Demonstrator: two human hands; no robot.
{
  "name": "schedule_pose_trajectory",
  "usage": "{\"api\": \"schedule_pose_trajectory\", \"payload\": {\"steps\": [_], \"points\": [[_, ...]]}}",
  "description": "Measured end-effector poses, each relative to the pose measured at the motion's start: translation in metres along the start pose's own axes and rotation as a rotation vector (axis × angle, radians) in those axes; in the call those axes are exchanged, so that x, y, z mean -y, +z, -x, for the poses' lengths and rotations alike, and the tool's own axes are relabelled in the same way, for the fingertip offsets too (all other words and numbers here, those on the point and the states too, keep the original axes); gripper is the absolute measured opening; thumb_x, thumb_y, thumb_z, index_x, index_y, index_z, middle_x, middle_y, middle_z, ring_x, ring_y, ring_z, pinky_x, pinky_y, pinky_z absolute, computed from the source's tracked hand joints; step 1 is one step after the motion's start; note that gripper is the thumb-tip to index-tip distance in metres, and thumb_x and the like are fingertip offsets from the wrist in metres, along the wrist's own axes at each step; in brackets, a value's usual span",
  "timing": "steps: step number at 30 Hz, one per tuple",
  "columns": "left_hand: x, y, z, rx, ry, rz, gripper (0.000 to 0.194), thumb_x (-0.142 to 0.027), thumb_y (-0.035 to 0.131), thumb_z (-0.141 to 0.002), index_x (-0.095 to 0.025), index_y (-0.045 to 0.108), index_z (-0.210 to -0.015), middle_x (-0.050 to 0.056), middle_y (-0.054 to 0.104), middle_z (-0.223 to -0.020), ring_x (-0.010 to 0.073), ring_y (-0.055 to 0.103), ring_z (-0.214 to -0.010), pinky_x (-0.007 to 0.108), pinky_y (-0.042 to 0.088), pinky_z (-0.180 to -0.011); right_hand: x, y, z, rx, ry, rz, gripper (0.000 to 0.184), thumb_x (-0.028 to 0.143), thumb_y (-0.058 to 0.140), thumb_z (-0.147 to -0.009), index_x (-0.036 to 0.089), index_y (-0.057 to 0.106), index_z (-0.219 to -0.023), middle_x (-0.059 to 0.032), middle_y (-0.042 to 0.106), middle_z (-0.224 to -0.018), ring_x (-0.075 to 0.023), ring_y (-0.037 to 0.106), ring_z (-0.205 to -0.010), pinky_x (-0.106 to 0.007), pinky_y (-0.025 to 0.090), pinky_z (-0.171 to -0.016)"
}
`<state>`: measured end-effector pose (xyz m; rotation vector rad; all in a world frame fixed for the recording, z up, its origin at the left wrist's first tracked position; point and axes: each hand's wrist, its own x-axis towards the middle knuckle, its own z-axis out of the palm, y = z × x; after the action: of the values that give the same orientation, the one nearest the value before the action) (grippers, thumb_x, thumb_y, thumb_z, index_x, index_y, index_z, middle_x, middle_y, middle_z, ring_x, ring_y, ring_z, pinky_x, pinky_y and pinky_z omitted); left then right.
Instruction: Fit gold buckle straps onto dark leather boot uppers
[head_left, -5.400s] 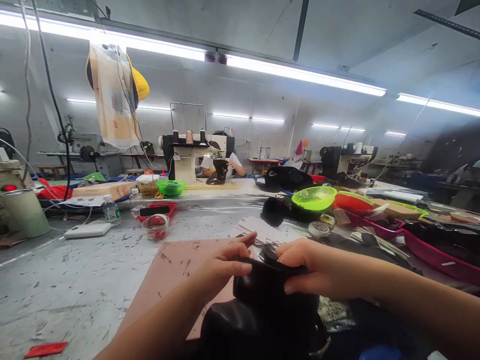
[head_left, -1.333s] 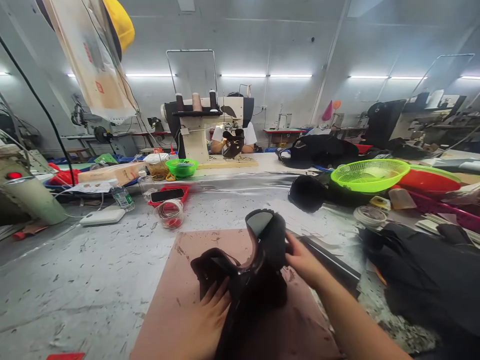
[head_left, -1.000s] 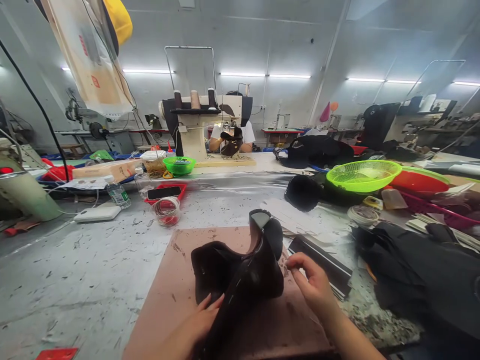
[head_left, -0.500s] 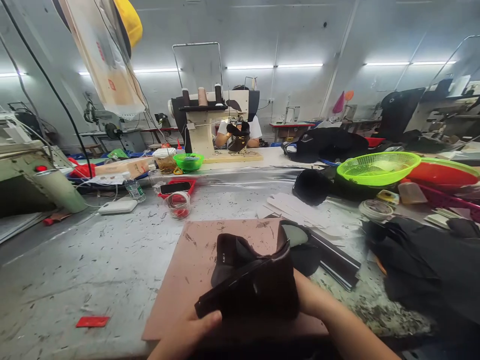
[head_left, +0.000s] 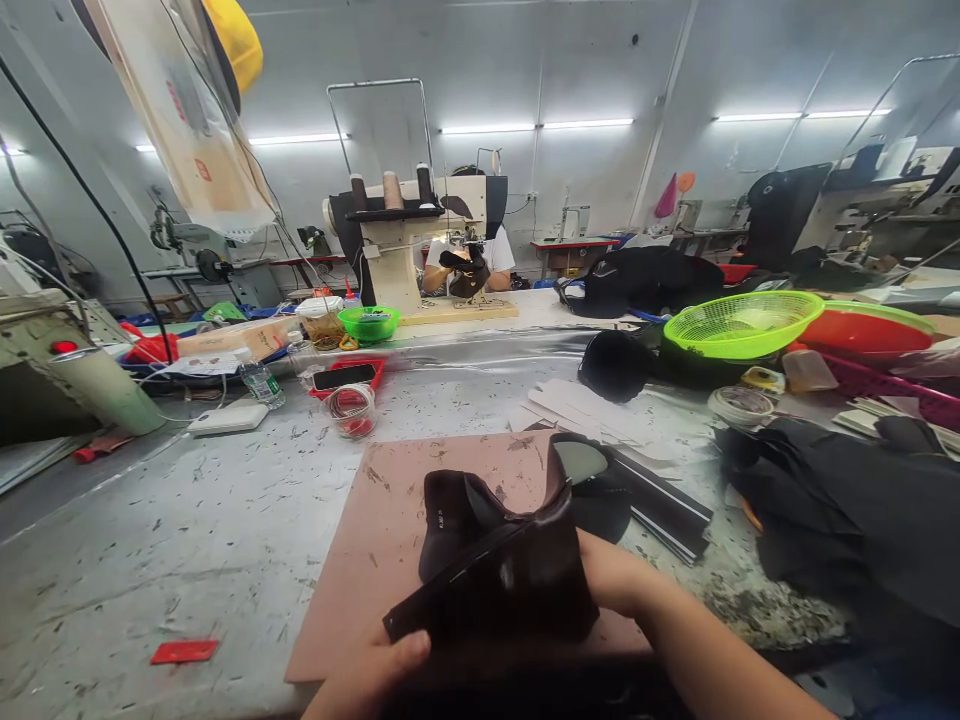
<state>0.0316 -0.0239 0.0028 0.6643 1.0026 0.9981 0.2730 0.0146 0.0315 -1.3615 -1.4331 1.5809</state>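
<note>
**Dark shoe upper held in two hands above a pink board**

The dark shoe upper (head_left: 517, 575) lies over the near part of the pink board (head_left: 349, 570), which rests on the bench (head_left: 225, 540). Its curved opening faces away from the wearer; a small pale marking shows on the left panel, and a grey lining on the raised flap at upper right. The left hand (head_left: 375, 670) has its grip closed on the lower left edge, thumb on top and fingers hidden. The right hand (head_left: 611, 575) touches the right side; its fingers are concealed behind the upper, so whether its grip is closed cannot be told.

Right of the board: black strips with white lines (head_left: 667, 510) and dark fabric pieces (head_left: 847, 520). Beyond the board: white cut pieces (head_left: 585, 410). Left of the board: a red scrap (head_left: 184, 652). Farther back, on the left: a white flat box (head_left: 229, 420), a plastic bottle (head_left: 264, 385), a clear round tub (head_left: 351, 412) and a red tray (head_left: 379, 372) bearing a phone (head_left: 343, 376); on the right, a lime mesh basket (head_left: 742, 325). Background: a person (head_left: 499, 255) behind a sewing machine (head_left: 397, 260).
</note>
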Motion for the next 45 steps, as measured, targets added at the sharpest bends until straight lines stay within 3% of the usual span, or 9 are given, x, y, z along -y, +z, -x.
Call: {"api": "schedule_pose_trajectory", "payload": {"steps": [4, 7, 10, 16, 20, 26, 33, 39, 45], "points": [[0.003, 0.001, 0.001, -0.08, -0.046, 0.047, 0.036, -0.036, 0.079, -0.052, -0.013, 0.071, -0.078, 0.013, 0.07, -0.09, 0.0367, 0.053, -0.106, 0.047, 0.039, -0.095, 0.003, 0.005, -0.003, -0.179, 0.137, -0.17, 0.02, 0.028, 0.06, -0.065, 0.018, 0.067, -0.081, -0.0045, 0.07, -0.082, -0.0219, 0.061, -0.079, -0.03, 0.048, -0.069], [0.007, 0.002, -0.002, -0.14, -0.02, 0.131, 0.038, -0.041, 0.074, -0.058, -0.014, 0.07, -0.084, 0.012, 0.068, -0.1, 0.0337, 0.049, -0.113, 0.045, 0.037, -0.098, -0.005, 0.009, -0.008, -0.185, 0.143, -0.247, 0.012, 0.03, 0.063, -0.062, 0.018, 0.064, -0.063, 0.0006, 0.062, -0.054, -0.0133, 0.053, -0.05, -0.023, 0.041, -0.048], [0.008, -0.001, -0.006, -0.225, 0.01, 0.107, 0.034, -0.038, 0.073, -0.061, -0.014, 0.068, -0.085, 0.011, 0.066, -0.105, 0.0297, 0.045, -0.118, 0.039, 0.034, -0.102, -0.009, 0.01, -0.005, -0.124, 0.087, -0.317, 0.018, 0.034, 0.066, -0.06, 0.016, 0.065, -0.063, 0.0052, 0.051, -0.043, -0.0067, 0.04, -0.039, -0.019, 0.032, -0.042], [0.001, -0.003, -0.011, -0.215, 0.003, 0.055, 0.037, -0.03, 0.073, -0.063, -0.012, 0.066, -0.094, 0.012, 0.065, -0.106, 0.0291, 0.047, -0.116, 0.037, 0.036, -0.101, 0.001, 0.007, 0.009, 0.004, -0.089, -0.389, 0.018, 0.031, 0.069, -0.06, 0.015, 0.067, -0.069, 0.0026, 0.06, -0.057, -0.0111, 0.053, -0.058, -0.023, 0.041, -0.059], [-0.005, -0.002, -0.013, -0.168, -0.044, 0.155, 0.037, -0.027, 0.072, -0.065, -0.012, 0.065, -0.098, 0.011, 0.064, -0.109, 0.0291, 0.048, -0.114, 0.036, 0.041, -0.098, 0.0, 0.002, 0.007, 0.107, -0.142, -0.188, 0.006, 0.019, 0.063, -0.06, 0.016, 0.066, -0.065, 0.003, 0.062, -0.06, -0.014, 0.056, -0.065, -0.024, 0.043, -0.063], [-0.011, 0.005, -0.017, -0.279, -0.067, 0.196, 0.035, -0.022, 0.055, -0.081, -0.014, 0.056, -0.115, 0.009, 0.063, -0.112, 0.0217, 0.051, -0.112, 0.031, 0.04, -0.099, 0.003, -0.011, 0.012, 0.011, -0.199, 0.172, 0.011, 0.011, 0.05, -0.061, 0.016, 0.06, -0.062, 0.0015, 0.061, -0.065, -0.0153, 0.054, -0.067, -0.023, 0.043, -0.06], [-0.019, 0.018, -0.018, -0.364, -0.105, 0.226, 0.04, -0.022, 0.046, -0.087, -0.012, 0.046, -0.125, 0.01, 0.065, -0.107, 0.0221, 0.06, -0.101, 0.033, 0.045, -0.094, 0.012, -0.016, 0.019, 0.044, -0.222, 0.244, 0.007, 0.012, 0.05, -0.063, 0.017, 0.053, -0.059, 0.0034, 0.052, -0.062, -0.0127, 0.048, -0.064, -0.022, 0.038, -0.058], [-0.021, 0.022, -0.016, -0.342, -0.129, 0.254, 0.041, -0.023, 0.044, -0.088, -0.012, 0.044, -0.127, 0.01, 0.065, -0.106, 0.022, 0.061, -0.098, 0.033, 0.047, -0.092, 0.012, -0.019, 0.027, 0.133, -0.274, 0.071, 0.02, 0.031, 0.047, -0.075, 0.018, 0.056, -0.062, 0.0007, 0.057, -0.07, -0.0154, 0.052, -0.071, -0.025, 0.042, -0.066], [-0.02, 0.021, -0.016, -0.348, -0.102, 0.223, 0.04, -0.024, 0.045, -0.086, -0.014, 0.047, -0.125, 0.009, 0.065, -0.107, 0.0238, 0.06, -0.1, 0.036, 0.046, -0.093, 0.015, -0.007, 0.034, 0.04, -0.214, 0.175, 0.012, 0.022, 0.063, -0.063, 0.018, 0.054, -0.068, 0.0009, 0.055, -0.075, -0.0168, 0.052, -0.075, -0.025, 0.041, -0.067]]}}
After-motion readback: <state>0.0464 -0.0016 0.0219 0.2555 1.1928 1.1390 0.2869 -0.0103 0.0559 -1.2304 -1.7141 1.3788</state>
